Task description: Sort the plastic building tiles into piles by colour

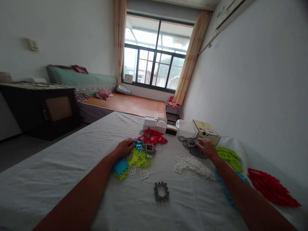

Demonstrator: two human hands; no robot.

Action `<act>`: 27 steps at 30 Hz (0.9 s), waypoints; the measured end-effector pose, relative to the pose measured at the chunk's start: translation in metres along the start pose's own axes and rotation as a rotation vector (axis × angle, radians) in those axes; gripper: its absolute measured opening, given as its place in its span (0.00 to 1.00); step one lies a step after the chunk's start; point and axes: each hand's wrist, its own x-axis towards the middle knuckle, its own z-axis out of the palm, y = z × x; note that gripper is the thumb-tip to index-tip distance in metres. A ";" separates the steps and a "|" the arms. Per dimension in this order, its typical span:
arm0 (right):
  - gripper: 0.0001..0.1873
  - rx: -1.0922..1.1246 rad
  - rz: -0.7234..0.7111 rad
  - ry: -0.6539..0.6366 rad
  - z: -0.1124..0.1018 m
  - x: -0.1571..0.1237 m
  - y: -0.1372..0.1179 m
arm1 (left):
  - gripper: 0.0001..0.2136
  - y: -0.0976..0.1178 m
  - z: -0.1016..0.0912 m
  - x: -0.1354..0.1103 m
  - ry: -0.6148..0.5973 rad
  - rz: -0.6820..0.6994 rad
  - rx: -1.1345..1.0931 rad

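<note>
Both my arms reach forward over a white sheet (60,173) covered with plastic building tiles. My left hand (125,147) rests on a mixed heap of blue, lime and red tiles (139,154), its fingers curled onto the pieces; what they grip is hidden. My right hand (207,147) lies on a heap of grey tiles (191,145), fingers bent down over them. Small white window-frame pieces (192,165) are scattered below my right hand. A single grey frame piece (161,191) lies alone near the front centre.
Lime tiles (228,156) and a red pile (270,187) lie at the right, near the wall. White boxes (155,123), a clear container (184,127) and a yellow carton (207,131) stand at the far edge. A dark cabinet (40,109) and a bed (125,104) are behind.
</note>
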 end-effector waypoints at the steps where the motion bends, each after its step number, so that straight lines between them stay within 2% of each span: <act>1: 0.18 0.008 -0.031 -0.008 0.002 -0.004 -0.001 | 0.18 0.000 0.000 0.000 -0.002 -0.003 -0.003; 3: 0.20 0.050 -0.118 -0.112 0.007 -0.017 -0.009 | 0.18 -0.001 0.000 0.001 -0.004 -0.003 -0.011; 6: 0.22 0.141 -0.270 -0.437 0.018 -0.042 -0.025 | 0.18 -0.002 0.002 0.001 -0.005 -0.001 -0.021; 8: 0.23 0.131 -0.316 -0.557 0.021 -0.058 -0.032 | 0.18 -0.002 0.002 0.001 -0.006 -0.007 -0.018; 11: 0.25 0.087 -0.310 -0.573 0.017 -0.076 -0.039 | 0.18 -0.001 0.002 0.001 -0.007 -0.012 -0.006; 15: 0.23 0.156 -0.320 -0.584 0.000 -0.092 -0.043 | 0.18 -0.001 0.001 0.002 -0.007 0.008 -0.001; 18: 0.25 0.186 -0.189 -0.455 -0.008 -0.097 -0.032 | 0.18 -0.001 0.001 0.002 -0.007 0.008 0.003; 20: 0.27 0.151 -0.067 -0.363 -0.007 -0.100 -0.020 | 0.19 -0.002 0.002 0.002 -0.009 0.004 0.008; 22: 0.29 0.097 0.000 -0.365 -0.001 -0.106 -0.009 | 0.19 -0.003 0.002 0.003 -0.012 0.003 0.012; 25: 0.30 0.051 0.002 -0.411 0.008 -0.112 -0.010 | 0.19 -0.006 0.003 0.003 -0.014 0.002 0.015; 27: 0.29 0.052 -0.031 -0.392 0.011 -0.113 -0.023 | 0.19 -0.006 0.003 0.003 -0.018 0.010 0.022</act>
